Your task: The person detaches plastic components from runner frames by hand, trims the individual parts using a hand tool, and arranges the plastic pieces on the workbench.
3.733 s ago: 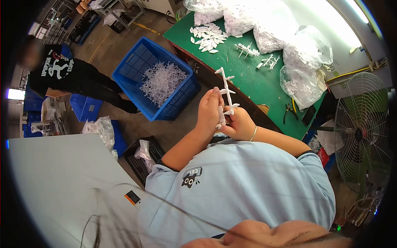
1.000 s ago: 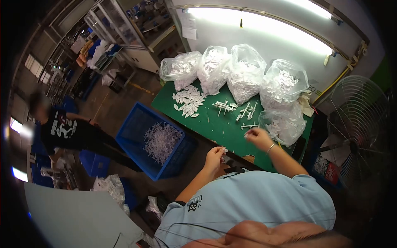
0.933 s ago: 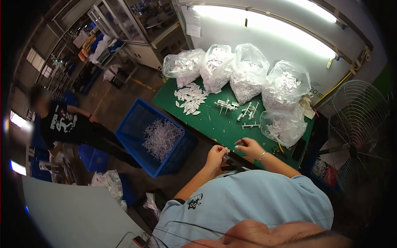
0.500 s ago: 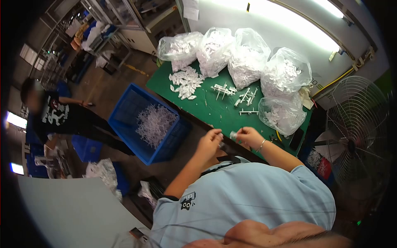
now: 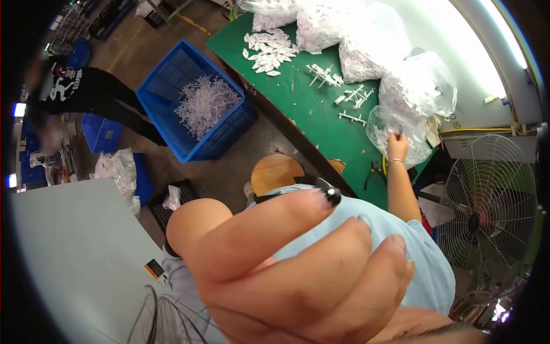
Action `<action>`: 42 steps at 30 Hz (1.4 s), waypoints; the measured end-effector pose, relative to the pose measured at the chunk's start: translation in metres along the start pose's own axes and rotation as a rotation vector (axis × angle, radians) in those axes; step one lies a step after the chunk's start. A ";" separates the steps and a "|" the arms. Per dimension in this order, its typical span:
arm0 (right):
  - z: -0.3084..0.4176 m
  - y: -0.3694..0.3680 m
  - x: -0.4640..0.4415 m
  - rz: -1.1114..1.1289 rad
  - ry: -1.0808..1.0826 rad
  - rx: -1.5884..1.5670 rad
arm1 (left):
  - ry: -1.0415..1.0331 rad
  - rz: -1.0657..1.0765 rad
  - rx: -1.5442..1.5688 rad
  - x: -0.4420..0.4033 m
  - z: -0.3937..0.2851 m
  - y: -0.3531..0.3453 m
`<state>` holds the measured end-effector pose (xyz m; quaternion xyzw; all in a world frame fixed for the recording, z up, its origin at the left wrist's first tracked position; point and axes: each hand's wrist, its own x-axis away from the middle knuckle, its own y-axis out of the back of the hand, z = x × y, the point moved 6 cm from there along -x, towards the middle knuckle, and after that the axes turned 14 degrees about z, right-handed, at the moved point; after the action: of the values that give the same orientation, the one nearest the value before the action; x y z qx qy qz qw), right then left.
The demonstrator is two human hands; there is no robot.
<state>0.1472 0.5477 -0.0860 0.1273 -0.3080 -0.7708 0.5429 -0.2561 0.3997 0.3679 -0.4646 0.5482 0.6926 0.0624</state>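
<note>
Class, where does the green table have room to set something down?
On the green table, the strip between the white plastic sprues and the near edge is bare, as is the gap from sprues to pliers. Crowded: the back, under filled plastic bags.

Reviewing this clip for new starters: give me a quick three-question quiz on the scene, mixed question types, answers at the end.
1. Multiple choice: which hand is up at a clear bag?
A) left hand
B) right hand
C) neither
2. True or false: the blue crate stands on the floor, beside the green table.
3. Fill in the blank: the machine with the round wire guard, at the right of the view, is a ____.

Key: 1 B; 2 true; 3 fan.
</note>
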 end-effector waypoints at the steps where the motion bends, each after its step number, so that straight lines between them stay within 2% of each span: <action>1: 0.002 -0.018 -0.003 0.081 0.082 0.110 | -0.008 -0.017 -0.017 -0.003 -0.011 -0.005; 2: 0.040 -0.031 0.013 0.194 0.127 0.296 | -0.015 -0.034 -0.034 -0.007 -0.022 -0.009; 3: 0.052 -0.048 0.018 0.282 0.164 0.345 | 0.326 -0.157 -0.034 -0.010 -0.036 -0.014; 5: 0.075 -0.081 0.025 0.384 0.362 0.583 | 0.681 -0.275 -0.050 -0.004 -0.028 -0.012; 6: 0.075 -0.092 0.023 0.403 0.377 0.573 | 0.485 -0.120 -0.017 -0.009 -0.017 -0.008; 8: 0.078 -0.115 0.021 0.385 0.414 0.587 | 0.305 0.056 -0.009 -0.020 -0.022 -0.012; 9: 0.072 -0.126 0.014 0.418 0.381 0.705 | 0.399 0.013 -0.034 -0.025 -0.025 -0.015; 11: 0.063 -0.133 -0.001 0.387 0.370 0.733 | 0.578 -0.084 -0.074 -0.035 -0.036 -0.027; 18: 0.035 -0.145 -0.024 0.401 0.320 0.820 | 0.514 -0.028 -0.073 -0.051 -0.048 -0.057; 22: 0.039 -0.140 -0.016 0.448 0.410 0.827 | 0.421 0.023 -0.043 -0.059 -0.049 -0.070; 30: 0.047 -0.128 -0.010 0.486 0.409 0.829 | 0.228 0.061 0.063 -0.071 -0.040 -0.095; 33: 0.051 -0.114 0.001 0.508 0.433 0.755 | 0.174 0.096 0.102 -0.067 -0.035 -0.097; 35: 0.063 -0.103 -0.001 0.424 0.531 0.636 | 0.121 0.101 0.115 -0.072 -0.034 -0.096; 40: 0.087 -0.088 0.005 0.321 0.512 0.511 | -0.032 0.156 0.160 -0.064 -0.021 -0.087; 42: 0.102 -0.093 0.012 0.361 0.591 0.338 | -0.084 0.182 0.178 -0.056 -0.009 -0.083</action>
<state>0.0185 0.5919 -0.0622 0.3757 -0.2784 -0.5310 0.7066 -0.1707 0.4482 0.3498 -0.3761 0.6444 0.6628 0.0633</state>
